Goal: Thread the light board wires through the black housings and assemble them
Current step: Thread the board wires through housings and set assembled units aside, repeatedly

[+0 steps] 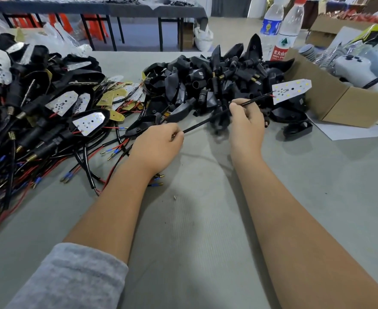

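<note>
Wire (208, 121) stretches between both grips, light board (291, 89) beyond right hand (246, 123).

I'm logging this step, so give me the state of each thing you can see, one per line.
Left hand: pinching the wire's lower end.
Right hand: gripping the wire higher up.
Black wire: stretched between the hands.
Light board: in the air, no housing on it.
Loose housings: piled, empty.
Water bottles: upright, capped.

Even, bright overhead light casts soft shadows under both forearms onto the grey table (205, 230), wide-angle distortion bends the frame edges, and motion blur smears the black housing (220, 124) near the right hand (247, 123).
</note>
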A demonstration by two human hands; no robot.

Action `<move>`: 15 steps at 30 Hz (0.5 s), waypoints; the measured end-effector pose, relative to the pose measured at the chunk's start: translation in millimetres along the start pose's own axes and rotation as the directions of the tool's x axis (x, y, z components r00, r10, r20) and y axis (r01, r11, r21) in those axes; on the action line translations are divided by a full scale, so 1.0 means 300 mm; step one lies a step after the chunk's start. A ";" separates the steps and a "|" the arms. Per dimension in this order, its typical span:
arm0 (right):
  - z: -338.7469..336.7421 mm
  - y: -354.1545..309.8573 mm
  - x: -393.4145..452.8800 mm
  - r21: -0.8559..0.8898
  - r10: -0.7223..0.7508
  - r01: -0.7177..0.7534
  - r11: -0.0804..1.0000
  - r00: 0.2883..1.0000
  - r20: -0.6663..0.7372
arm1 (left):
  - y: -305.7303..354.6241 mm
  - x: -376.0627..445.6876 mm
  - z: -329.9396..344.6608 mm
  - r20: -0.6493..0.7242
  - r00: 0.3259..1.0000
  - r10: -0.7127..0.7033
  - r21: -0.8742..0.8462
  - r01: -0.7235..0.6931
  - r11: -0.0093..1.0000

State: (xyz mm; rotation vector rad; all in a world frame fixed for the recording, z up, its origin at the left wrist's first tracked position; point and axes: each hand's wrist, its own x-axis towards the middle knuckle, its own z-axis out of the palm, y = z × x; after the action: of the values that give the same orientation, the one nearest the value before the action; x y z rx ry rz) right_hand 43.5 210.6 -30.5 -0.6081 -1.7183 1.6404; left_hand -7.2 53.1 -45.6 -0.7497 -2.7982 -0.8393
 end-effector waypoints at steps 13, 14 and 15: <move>0.030 0.010 -0.020 0.126 -0.023 -0.006 0.992 0.975 0.220 | 0.000 0.002 0.012 -0.059 0.998 0.024 -0.126 -0.031 0.992; 0.031 0.011 -0.020 0.135 -0.031 0.007 0.991 0.984 0.177 | -0.002 0.004 0.011 -0.052 0.999 0.016 -0.126 -0.023 0.992; 0.029 0.012 -0.018 0.147 -0.037 0.017 0.989 0.990 0.136 | -0.003 0.005 0.010 -0.043 0.999 0.009 -0.120 -0.014 0.993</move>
State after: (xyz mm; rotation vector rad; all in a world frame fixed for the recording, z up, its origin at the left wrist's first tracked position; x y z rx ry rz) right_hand 40.1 201.1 -34.6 -0.4079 -1.6765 1.8071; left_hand -8.9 54.7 -48.2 -0.7552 -2.7230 -1.0175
